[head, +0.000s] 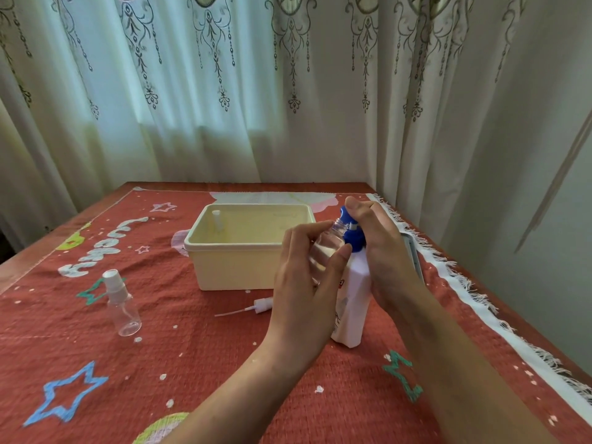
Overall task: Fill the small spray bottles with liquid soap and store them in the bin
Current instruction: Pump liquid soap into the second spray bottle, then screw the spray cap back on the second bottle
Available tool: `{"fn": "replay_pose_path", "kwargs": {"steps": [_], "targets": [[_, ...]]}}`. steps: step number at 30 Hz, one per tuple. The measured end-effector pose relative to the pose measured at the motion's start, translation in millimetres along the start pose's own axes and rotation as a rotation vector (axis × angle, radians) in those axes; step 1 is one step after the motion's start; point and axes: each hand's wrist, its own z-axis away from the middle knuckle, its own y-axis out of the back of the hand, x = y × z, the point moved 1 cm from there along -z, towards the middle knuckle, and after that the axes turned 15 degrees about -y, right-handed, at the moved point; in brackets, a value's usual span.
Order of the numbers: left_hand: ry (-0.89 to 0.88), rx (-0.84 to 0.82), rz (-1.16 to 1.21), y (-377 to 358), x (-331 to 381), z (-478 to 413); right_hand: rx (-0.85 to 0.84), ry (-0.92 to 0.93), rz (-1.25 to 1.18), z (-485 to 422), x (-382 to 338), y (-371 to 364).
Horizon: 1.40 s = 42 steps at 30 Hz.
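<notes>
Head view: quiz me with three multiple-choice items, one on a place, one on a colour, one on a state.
1. Where does the loose spray head lie?
A. on the cloth, in front of the bin
B. inside the bin
C. on the floor

2. What colour is the soap pump?
A. red
B. blue
C. green

3. The bottle in the left hand is:
A. capped
B. lying flat
C. uncapped, neck at the pump

Answers:
1 A: it lies on the cloth, its tube pointing left.
2 B: the pump's head and collar show blue.
3 C: the bottle's bare threaded neck is tilted up to the pump.
</notes>
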Motion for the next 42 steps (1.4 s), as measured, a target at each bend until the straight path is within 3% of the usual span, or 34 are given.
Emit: {"fn": "replay_pose_path", "kwargs": {"steps": [5,12,17,23,29,35,42], "targets": [[0.041,0.028,0.034,2.1,-6.0,1.5,0.011,0.024,-0.009,0.8,2.8,0.5],[0.103,0.123,0.071,20.0,-11.0,-4.2,0.068,0.115,0.259,8.6,-8.8,2.1],[0.153,0.133,0.059,41.1,-7.1,1.6,0.244,0.253,0.28,17.5,-26.7,12.2],[0.178,0.138,0.059,74.4,-0.7,4.3,0.309,0.499,0.457,46.5,-48.3,-25.8],[0.189,0.124,0.047,106.4,-8.0,9.8,0.199,0.604,0.677,45.0,-13.8,-73.5],[0.172,0.078,-0.036,127.2,-43.5,15.9,-0.009,0.514,0.869,22.6,54.8,-86.9],[0.182,0.048,-0.03,134.8,-81.0,31.0,-0.186,0.263,0.936,3.2,96.1,-71.9]]}}
